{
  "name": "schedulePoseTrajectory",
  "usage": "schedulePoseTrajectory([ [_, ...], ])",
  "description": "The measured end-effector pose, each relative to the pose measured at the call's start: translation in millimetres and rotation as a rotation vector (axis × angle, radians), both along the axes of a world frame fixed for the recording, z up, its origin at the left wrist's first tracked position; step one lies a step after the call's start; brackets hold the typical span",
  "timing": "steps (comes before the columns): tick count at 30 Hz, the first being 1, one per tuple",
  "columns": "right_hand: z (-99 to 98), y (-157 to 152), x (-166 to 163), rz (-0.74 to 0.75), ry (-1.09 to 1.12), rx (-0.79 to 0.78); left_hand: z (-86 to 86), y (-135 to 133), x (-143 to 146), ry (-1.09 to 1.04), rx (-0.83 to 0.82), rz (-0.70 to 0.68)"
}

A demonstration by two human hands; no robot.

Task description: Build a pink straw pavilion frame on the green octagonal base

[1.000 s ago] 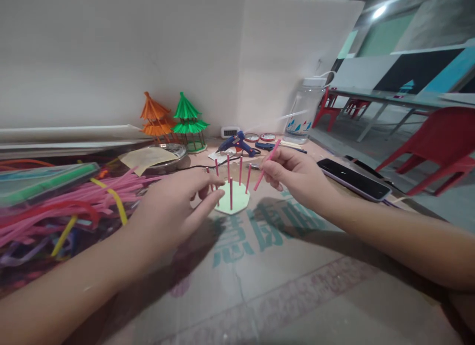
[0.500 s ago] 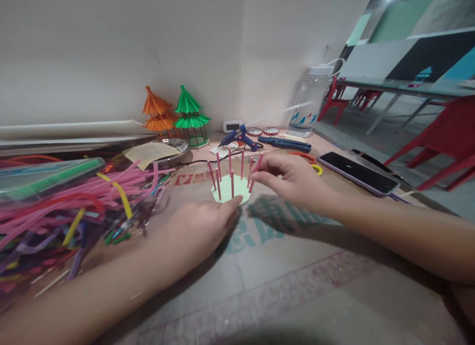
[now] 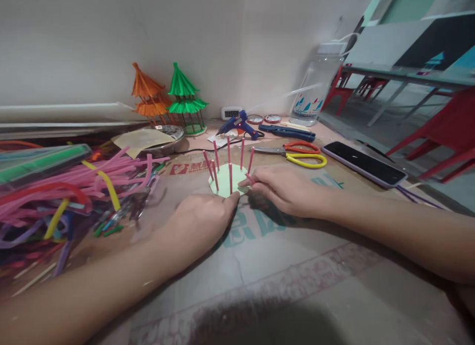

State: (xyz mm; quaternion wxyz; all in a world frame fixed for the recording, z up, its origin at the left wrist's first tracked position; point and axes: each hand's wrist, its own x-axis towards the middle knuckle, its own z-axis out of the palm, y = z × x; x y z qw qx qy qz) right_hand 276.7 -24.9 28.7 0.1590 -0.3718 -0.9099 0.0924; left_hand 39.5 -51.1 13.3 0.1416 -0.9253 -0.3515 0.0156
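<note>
A pale green base piece [image 3: 225,182] lies on the cardboard-covered table with several short pink straw posts [image 3: 230,177] standing upright on it. My left hand [image 3: 202,221] rests palm down, one fingertip pressing the near edge of the base. My right hand [image 3: 284,189] lies low at the base's right edge, its fingers pinched on a short pink straw piece [image 3: 249,177] held against the base.
A heap of coloured straws [image 3: 70,191] fills the left. Orange [image 3: 148,95] and green [image 3: 183,97] paper pagodas stand at the back. A blue glue gun [image 3: 239,126], scissors [image 3: 300,154], a phone [image 3: 363,163] and a water bottle [image 3: 315,87] lie beyond and right.
My right hand brought the pink straw piece down from above to the base's right edge. My left hand dropped from among the posts and now presses the near edge.
</note>
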Motion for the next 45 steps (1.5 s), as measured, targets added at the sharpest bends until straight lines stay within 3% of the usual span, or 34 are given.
schedulePoseTrajectory([
  [14, 2.9, 0.9, 1.7, 0.109, -0.209, 0.221, 3.3, 2.1, 10.3, -0.006, -0.085, 0.077],
  [24, 13.1, -4.3, 6.7, 0.081, -0.14, 0.214, 0.9, 1.3, 8.7, -0.021, -0.05, 0.045],
  [33, 4.2, -0.7, 5.1, 0.133, -0.191, 0.176, 1.1, 1.5, 5.1, -0.002, 0.004, 0.042],
  [45, 10.5, -5.7, 4.4, 0.14, -0.225, 0.218, 12.4, -0.8, 14.8, 0.06, -0.132, 0.107],
])
